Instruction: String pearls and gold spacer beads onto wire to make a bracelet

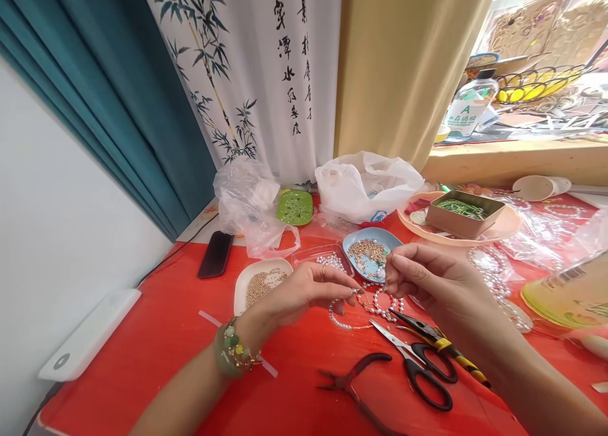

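My left hand (311, 290) pinches a small part of a pearl bead strand (375, 304) that loops over the red table (156, 334). My right hand (422, 274) is closed in a pinch just to the right, fingertips at the same strand. A blue dish of gold beads (369, 252) sits right behind both hands. A white dish of gold beads (260, 282) lies left of my left hand. Scissors (418, 360), yellow-handled pliers (441, 342) and dark pliers (354, 379) lie in front of the hands.
A black phone (216, 254) and clear plastic bags (247, 205) lie at the back left. A white plastic bag (365, 182), a green dish (295, 207) and a pink plate (503, 227) with a metal tin (463, 213) stand behind. A white box (90, 331) sits at the left edge.
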Demonstrator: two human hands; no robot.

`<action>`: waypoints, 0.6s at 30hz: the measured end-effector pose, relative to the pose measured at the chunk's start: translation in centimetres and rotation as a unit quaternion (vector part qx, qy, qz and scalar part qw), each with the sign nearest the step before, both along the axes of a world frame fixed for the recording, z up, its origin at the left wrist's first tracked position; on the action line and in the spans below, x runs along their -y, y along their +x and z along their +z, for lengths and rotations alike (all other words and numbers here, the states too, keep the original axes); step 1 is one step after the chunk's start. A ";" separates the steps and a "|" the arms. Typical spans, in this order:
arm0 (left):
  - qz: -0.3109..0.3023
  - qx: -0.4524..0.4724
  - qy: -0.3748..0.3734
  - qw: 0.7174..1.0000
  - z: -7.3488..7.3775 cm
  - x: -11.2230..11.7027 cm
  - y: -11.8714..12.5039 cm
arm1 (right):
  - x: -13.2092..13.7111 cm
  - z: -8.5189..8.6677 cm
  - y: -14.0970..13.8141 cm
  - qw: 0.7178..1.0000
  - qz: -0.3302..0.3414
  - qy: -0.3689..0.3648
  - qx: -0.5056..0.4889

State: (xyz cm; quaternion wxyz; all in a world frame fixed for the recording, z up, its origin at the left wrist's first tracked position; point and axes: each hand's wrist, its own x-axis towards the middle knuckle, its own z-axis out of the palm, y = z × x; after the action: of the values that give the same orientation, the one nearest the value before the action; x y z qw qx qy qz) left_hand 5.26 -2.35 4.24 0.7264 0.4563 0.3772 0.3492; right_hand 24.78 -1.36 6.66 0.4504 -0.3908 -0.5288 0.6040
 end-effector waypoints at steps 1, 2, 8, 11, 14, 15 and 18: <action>-0.003 -0.011 0.004 1.000 0.1 0.0 -0.2 | 0.0 0.0 0.0 1.000 0.003 0.004 0.010; -0.007 -0.023 0.009 1.000 0.2 -0.1 -0.4 | 0.0 0.0 0.0 1.000 0.007 0.008 0.023; -0.013 -0.086 0.034 0.996 -0.2 -0.2 -0.8 | 0.3 -0.1 -0.1 0.997 0.024 0.019 0.066; -0.036 -0.134 0.056 0.989 -1.2 -0.2 -0.7 | 0.2 -0.5 -0.2 0.995 0.054 0.003 0.087; -0.030 -0.206 0.112 0.972 -2.3 -0.9 -1.4 | -0.3 -1.2 0.1 0.990 0.096 -0.013 0.101; -0.006 -0.236 0.137 0.962 -2.7 -1.3 -1.8 | -0.5 -1.4 0.2 0.990 0.099 -0.015 0.104; 0.033 -0.352 0.219 0.910 -3.3 -3.4 -3.5 | -0.9 -1.9 0.4 0.991 0.078 -0.020 0.108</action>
State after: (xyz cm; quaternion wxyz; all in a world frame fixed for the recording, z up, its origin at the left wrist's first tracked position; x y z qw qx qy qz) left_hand 1.73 1.01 0.91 0.4164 0.6843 0.5371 0.2641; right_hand 25.17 -0.43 4.78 0.3341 -0.4198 -0.5913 0.6021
